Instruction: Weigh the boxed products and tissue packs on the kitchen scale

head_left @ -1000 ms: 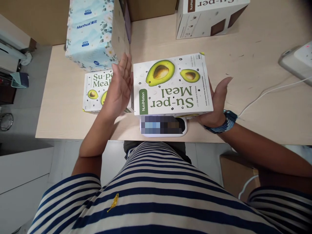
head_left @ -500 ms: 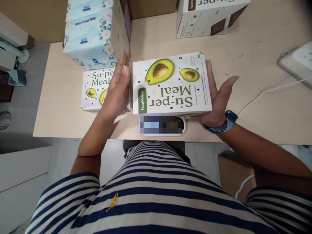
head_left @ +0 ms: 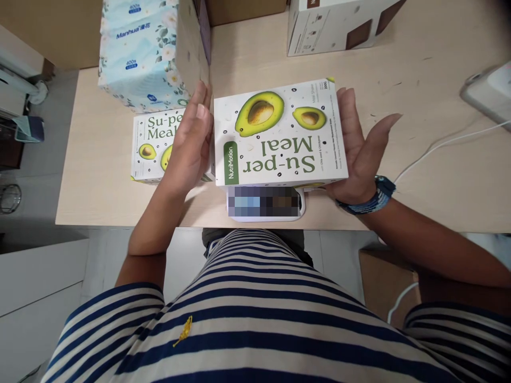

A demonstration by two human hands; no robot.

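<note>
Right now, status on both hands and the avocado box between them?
Left hand open, right hand open; contact unclear. Avocado box between them, partly hiding white device. Second Su-per Meal box partly hidden by left hand.

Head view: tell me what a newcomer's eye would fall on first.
Most likely the avocado box in the middle, its lettering upside down, between the left hand and the right hand. Next would come the blue flowered tissue pack at the upper left, then the striped shirt across the bottom.
</note>
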